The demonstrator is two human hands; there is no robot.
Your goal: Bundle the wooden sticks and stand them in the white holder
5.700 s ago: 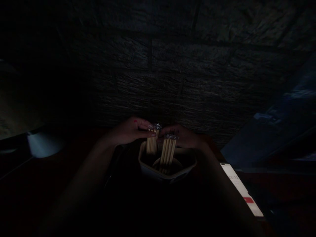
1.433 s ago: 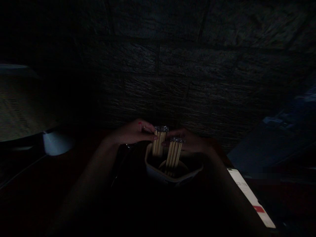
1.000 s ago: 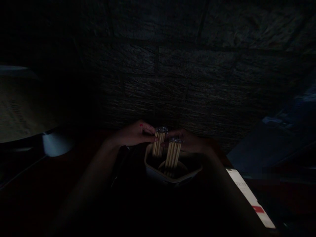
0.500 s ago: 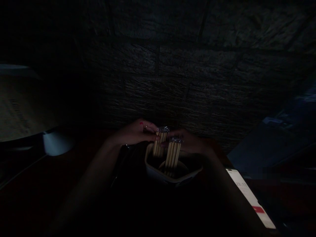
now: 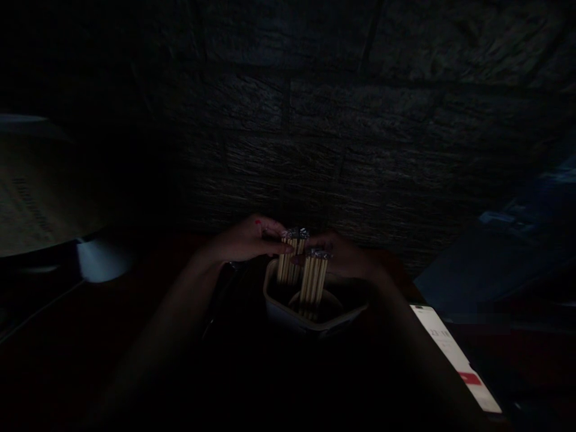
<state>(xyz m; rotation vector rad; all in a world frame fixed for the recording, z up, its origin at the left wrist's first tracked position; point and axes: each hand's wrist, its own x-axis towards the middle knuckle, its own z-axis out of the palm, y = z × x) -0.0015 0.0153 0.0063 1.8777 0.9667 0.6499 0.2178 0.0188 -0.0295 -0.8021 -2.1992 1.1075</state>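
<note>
Two bundles of thin wooden sticks stand in a dark, pale-rimmed container (image 5: pixel 310 327), their tops covered in crinkled, shiny foil or film. My left hand (image 5: pixel 245 241) has its fingers and thumb closed on the rear stick bundle (image 5: pixel 288 267), near the covered top. From the other side, my right hand (image 5: pixel 339 255) reaches to this same bundle, its fingertips against the sticks. The front stick bundle (image 5: pixel 314 285) stands before my right hand and hides part of it. A round rim shows dimly inside the container around the bundle's foot.
A lit phone (image 5: pixel 454 357) lies at the right. Behind the container rises a rough block wall (image 5: pixel 288 108). A tan printed bag or box (image 5: pixel 36 198) and a pale round-edged object (image 5: pixel 101 261) are at the left. The scene is very dark.
Both hands keep their hold on the rear bundle, with only slight finger movement. The whole view has shifted a little; the sticks stay in the container.
</note>
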